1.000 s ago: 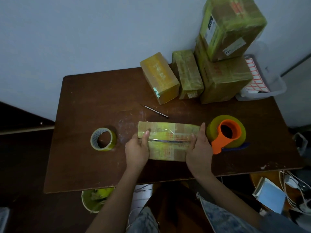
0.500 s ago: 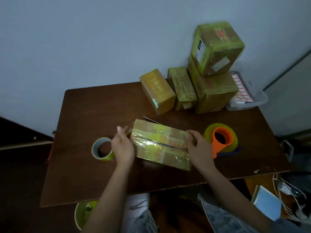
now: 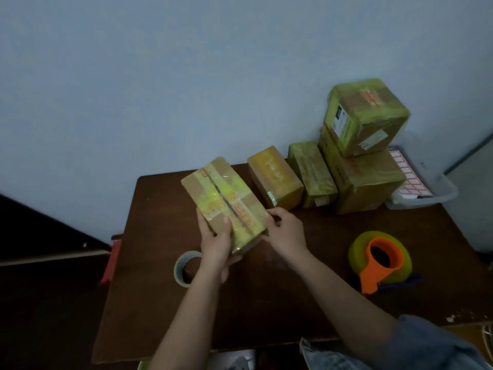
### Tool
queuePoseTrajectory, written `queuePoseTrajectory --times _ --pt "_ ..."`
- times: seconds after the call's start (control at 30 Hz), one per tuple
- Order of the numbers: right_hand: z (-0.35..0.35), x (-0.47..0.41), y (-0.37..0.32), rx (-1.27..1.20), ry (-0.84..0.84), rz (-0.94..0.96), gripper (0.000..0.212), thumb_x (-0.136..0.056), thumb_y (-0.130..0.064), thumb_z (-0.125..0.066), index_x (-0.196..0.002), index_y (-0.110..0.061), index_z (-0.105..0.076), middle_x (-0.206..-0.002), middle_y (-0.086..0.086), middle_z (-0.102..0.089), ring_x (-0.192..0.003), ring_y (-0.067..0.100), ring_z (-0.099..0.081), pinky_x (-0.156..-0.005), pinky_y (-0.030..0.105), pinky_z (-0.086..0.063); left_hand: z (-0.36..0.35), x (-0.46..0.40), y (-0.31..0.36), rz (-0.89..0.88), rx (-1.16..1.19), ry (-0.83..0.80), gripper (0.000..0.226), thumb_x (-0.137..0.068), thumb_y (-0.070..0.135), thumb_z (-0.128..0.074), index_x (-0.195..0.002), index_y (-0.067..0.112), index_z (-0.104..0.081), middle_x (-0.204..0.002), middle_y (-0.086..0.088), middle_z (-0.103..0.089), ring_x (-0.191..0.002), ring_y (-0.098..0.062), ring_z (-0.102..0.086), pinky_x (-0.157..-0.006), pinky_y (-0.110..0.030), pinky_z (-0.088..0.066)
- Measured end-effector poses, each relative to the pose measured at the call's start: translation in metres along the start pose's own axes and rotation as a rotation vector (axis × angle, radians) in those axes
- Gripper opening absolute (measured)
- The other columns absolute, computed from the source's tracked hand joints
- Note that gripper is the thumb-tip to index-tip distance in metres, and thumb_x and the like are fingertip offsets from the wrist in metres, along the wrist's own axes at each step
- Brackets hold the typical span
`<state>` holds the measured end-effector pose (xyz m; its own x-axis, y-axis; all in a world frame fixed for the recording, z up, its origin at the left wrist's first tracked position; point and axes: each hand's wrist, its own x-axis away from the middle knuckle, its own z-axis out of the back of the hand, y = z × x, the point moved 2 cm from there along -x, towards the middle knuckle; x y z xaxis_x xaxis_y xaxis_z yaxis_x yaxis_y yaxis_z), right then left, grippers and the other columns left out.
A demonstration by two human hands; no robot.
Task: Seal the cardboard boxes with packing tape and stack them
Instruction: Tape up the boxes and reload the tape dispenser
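Box, wrapped in yellowish tape, is being held tilted above the bench. The left hand is gripping its near end, thumb lying on top and fingers curled underneath; the right hand is pinching its near right corner. Beyond the right hand, four taped boxes are standing along the wall, one stacked on another. Right of that hand, a tape dispenser is lying; beside the left wrist, a tape roll.
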<state>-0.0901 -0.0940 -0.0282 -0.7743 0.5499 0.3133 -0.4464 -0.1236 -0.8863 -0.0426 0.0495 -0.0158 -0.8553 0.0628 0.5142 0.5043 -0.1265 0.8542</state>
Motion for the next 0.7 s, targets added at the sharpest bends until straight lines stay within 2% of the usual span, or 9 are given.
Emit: queuePoseTrajectory --times 0.1,0.17,0.23,0.3,0.4,0.47,0.5,0.57,0.7 --pt "-0.010 -0.015 -0.016 -0.041 -0.189 -0.034 0.028 -0.102 -0.018 -0.048 -0.128 -0.017 -0.061 -0.120 0.005 -0.062 -0.098 0.018 -0.068 -0.085 0.035 -0.059 0.012 -0.033 0.014 -0.119 -0.075 0.141 0.059 -0.099 0.032 -0.052 -0.148 0.046 -0.023 -0.139 0.004 -0.051 -0.123 -0.024 -0.053 -0.097 -0.047 -0.050" --pt "-0.014 -0.029 -0.025 0.116 -0.290 0.029 0.034 -0.103 -0.017 -0.045 -0.134 -0.019 -0.057 -0.128 0.006 -0.061 -0.105 0.018 -0.066 -0.093 0.035 -0.055 0.016 -0.055 0.023 -0.114 -0.109 0.182 0.053 -0.100 0.027 -0.049 -0.148 0.039 -0.030 -0.138 0.004 -0.052 -0.122 -0.021 -0.054 -0.093 -0.039 -0.051" --pt "-0.010 -0.046 -0.032 0.293 -0.236 0.126 0.037 -0.102 -0.016 -0.047 -0.137 -0.021 -0.055 -0.136 0.002 -0.057 -0.121 0.018 -0.056 -0.101 0.032 -0.048 0.014 -0.071 0.032 -0.091 -0.145 0.208 0.050 -0.102 0.022 -0.047 -0.148 0.032 -0.033 -0.137 0.002 -0.052 -0.120 -0.021 -0.054 -0.085 -0.029 -0.048" --pt "0.002 -0.068 -0.035 0.430 -0.087 0.212 0.042 -0.099 -0.014 -0.049 -0.141 -0.021 -0.050 -0.142 0.002 -0.052 -0.130 0.021 -0.047 -0.104 0.031 -0.042 0.008 -0.082 0.040 -0.087 -0.228 0.209 0.047 -0.102 0.020 -0.045 -0.147 0.028 -0.035 -0.138 0.001 -0.052 -0.122 -0.023 -0.053 -0.085 -0.030 -0.045" --pt "0.024 -0.106 -0.027 0.678 0.007 0.260 0.058 -0.095 -0.015 -0.054 -0.149 -0.029 -0.037 -0.159 0.008 -0.026 -0.146 0.030 -0.018 -0.117 0.040 -0.023 0.001 -0.100 0.045 -0.095 -0.281 0.189 0.043 -0.102 0.020 -0.046 -0.145 0.025 -0.039 -0.135 -0.001 -0.055 -0.119 -0.022 -0.055 -0.083 -0.030 -0.044" --pt "0.034 -0.124 -0.013 0.675 -0.087 0.159 0.064 -0.094 -0.027 -0.059 -0.150 -0.038 -0.031 -0.164 0.008 -0.002 -0.149 0.035 -0.002 -0.119 0.046 -0.016 -0.005 -0.111 0.044 -0.100 -0.305 0.161 0.043 -0.102 0.020 -0.046 -0.144 0.026 -0.040 -0.135 -0.002 -0.055 -0.119 -0.022 -0.055 -0.086 -0.032 -0.047" --pt "0.037 -0.129 -0.008 0.634 -0.148 0.119 0.065 -0.093 -0.033 -0.062 -0.150 -0.039 -0.031 -0.164 0.009 0.002 -0.149 0.036 -0.001 -0.119 0.047 -0.016 -0.009 -0.116 0.043 -0.102 -0.312 0.152 0.043 -0.102 0.020 -0.046 -0.144 0.027 -0.039 -0.134 -0.001 -0.055 -0.119 -0.022 -0.055 -0.088 -0.034 -0.048" --pt "0.041 -0.132 -0.001 0.541 -0.207 0.089 0.070 -0.088 -0.040 -0.069 -0.150 -0.037 -0.034 -0.164 0.010 -0.003 -0.149 0.034 -0.009 -0.117 0.045 -0.021 -0.018 -0.124 0.043 -0.100 -0.310 0.132 0.043 -0.102 0.020 -0.046 -0.144 0.029 -0.039 -0.132 0.000 -0.056 -0.118 -0.021 -0.055 -0.093 -0.037 -0.049" --pt "0.044 -0.132 -0.001 0.575 -0.029 0.107 0.071 -0.082 -0.050 -0.072 -0.145 -0.031 -0.043 -0.151 0.010 -0.035 -0.135 0.030 -0.039 -0.102 0.044 -0.042 -0.039 -0.138 0.048 -0.185 -0.382 0.067 0.045 -0.101 0.021 -0.047 -0.145 0.026 -0.039 -0.128 0.004 -0.056 -0.112 -0.012 -0.053 -0.095 -0.032 -0.045"
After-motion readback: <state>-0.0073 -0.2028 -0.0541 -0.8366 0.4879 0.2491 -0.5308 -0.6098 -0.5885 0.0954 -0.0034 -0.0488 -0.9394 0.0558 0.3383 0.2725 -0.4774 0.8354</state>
